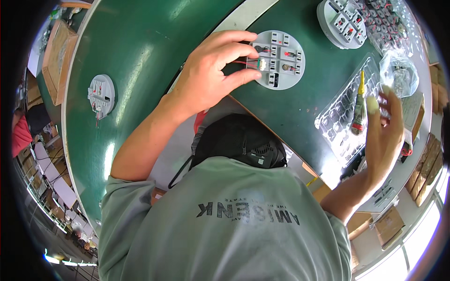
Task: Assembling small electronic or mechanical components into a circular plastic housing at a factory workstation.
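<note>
My left hand (218, 68) grips the left rim of a round grey plastic disc (293, 44), thumb below and fingers above. Between thumb and fingers, a small part with a green edge and white connector (261, 64) sits at the disc's left side; red and dark wires run from it under my palm. Several small components with red and black wires sit in the disc's raised holders. On the right, my right hand (386, 124) is held with its fingers apart, beside a screwdriver (359, 105) with a yellow upper part, lying over a clear plastic tray (335, 112).
A stack of similar grey discs (340, 28) stands at the far right, beside many small dark parts with red wires (382, 21) and a clear plastic bag (398, 75). Another grey disc (101, 96) lies on the green surface at left. A black bag (234, 140) is close to my body.
</note>
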Action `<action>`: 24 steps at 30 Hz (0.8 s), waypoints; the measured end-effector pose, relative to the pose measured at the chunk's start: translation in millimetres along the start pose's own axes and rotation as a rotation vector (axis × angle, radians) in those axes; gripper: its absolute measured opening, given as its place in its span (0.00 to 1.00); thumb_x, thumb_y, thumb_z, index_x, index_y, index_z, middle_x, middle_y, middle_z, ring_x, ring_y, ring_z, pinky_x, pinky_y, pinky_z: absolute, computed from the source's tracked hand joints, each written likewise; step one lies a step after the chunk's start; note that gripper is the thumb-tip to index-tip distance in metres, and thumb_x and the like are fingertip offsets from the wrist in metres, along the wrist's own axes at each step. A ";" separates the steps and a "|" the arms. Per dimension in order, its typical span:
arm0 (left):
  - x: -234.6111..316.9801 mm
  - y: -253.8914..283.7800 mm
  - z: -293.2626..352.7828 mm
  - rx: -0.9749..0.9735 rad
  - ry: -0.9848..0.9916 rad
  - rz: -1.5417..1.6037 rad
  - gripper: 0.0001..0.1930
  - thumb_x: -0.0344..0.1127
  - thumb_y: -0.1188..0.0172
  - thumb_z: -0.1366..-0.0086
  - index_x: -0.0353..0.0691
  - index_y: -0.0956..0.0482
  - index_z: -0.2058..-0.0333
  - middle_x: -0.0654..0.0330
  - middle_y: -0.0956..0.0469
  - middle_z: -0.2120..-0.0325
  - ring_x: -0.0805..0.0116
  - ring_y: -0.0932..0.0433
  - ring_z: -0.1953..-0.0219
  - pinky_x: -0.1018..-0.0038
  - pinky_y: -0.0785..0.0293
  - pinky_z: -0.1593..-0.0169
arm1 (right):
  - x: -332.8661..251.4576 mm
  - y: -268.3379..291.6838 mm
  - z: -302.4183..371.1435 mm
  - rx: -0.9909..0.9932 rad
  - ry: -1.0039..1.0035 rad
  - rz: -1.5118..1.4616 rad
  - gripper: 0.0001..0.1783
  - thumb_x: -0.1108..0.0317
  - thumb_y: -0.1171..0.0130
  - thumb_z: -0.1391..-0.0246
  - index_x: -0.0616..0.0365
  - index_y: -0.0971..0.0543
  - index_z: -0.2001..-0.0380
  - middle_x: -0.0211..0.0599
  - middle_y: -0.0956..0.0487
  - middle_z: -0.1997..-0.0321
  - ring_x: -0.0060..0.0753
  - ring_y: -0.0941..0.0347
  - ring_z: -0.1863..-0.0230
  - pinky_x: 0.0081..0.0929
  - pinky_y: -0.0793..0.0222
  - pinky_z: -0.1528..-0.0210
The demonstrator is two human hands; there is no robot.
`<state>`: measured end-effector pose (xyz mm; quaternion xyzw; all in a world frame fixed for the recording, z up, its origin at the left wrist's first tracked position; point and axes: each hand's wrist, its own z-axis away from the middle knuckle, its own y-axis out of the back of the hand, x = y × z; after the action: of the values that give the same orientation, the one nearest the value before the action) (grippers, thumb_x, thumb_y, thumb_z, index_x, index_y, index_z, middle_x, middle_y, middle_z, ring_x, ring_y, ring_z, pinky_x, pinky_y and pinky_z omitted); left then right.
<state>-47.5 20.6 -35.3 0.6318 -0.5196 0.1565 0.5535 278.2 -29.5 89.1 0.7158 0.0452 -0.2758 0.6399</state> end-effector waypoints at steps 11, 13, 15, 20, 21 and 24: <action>5.3 2.0 -7.8 -0.052 0.033 -0.028 0.23 0.29 0.21 0.43 0.37 0.17 0.49 0.53 0.19 0.39 0.56 0.17 0.42 0.65 0.18 0.41 | 96.5 -2.7 -17.0 -0.293 -0.175 0.073 0.26 0.61 0.27 0.39 0.59 0.21 0.42 0.45 0.12 0.52 0.33 0.15 0.51 0.31 0.21 0.48; 8.9 -3.0 -13.9 -0.027 -0.003 -0.045 0.30 0.30 0.20 0.44 0.39 0.19 0.42 0.53 0.21 0.37 0.54 0.20 0.38 0.62 0.20 0.37 | 86.3 -9.8 -0.8 0.004 -0.123 -0.616 0.24 0.63 0.27 0.38 0.60 0.22 0.44 0.48 0.13 0.51 0.36 0.16 0.50 0.32 0.20 0.46; 16.9 -7.9 -11.5 -0.039 0.019 -0.053 0.33 0.30 0.20 0.45 0.40 0.21 0.40 0.52 0.22 0.37 0.53 0.21 0.36 0.61 0.22 0.35 | 44.0 -20.5 20.0 0.091 -0.037 -0.923 0.23 0.68 0.26 0.40 0.60 0.23 0.45 0.50 0.13 0.49 0.38 0.16 0.49 0.33 0.20 0.43; 0.0 -12.7 -11.6 -0.051 -0.002 -0.110 0.43 0.31 0.18 0.48 0.39 0.27 0.33 0.51 0.23 0.35 0.50 0.25 0.33 0.58 0.26 0.31 | -53.9 -104.9 4.4 -0.243 0.459 -1.000 0.24 0.75 0.25 0.42 0.60 0.24 0.46 0.46 0.14 0.49 0.35 0.15 0.56 0.33 0.17 0.53; -1.9 -15.1 -9.0 -0.049 -0.010 -0.120 0.45 0.31 0.18 0.49 0.39 0.28 0.32 0.50 0.23 0.35 0.49 0.25 0.33 0.58 0.26 0.31 | -59.1 -111.0 4.3 -0.260 0.462 -0.996 0.24 0.75 0.25 0.42 0.60 0.24 0.46 0.46 0.14 0.49 0.35 0.15 0.56 0.33 0.17 0.53; 4.6 -21.7 -6.5 0.017 0.011 -0.096 0.46 0.32 0.18 0.50 0.38 0.27 0.32 0.49 0.23 0.36 0.48 0.25 0.33 0.58 0.26 0.32 | -71.8 -124.7 9.0 -0.389 0.583 -0.604 0.22 0.76 0.25 0.43 0.60 0.22 0.48 0.43 0.14 0.49 0.31 0.16 0.56 0.31 0.18 0.54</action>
<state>-25.2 20.7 -41.2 0.6597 -0.4843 0.1379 0.5579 162.4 4.7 10.2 0.5849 0.4808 -0.2234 0.6139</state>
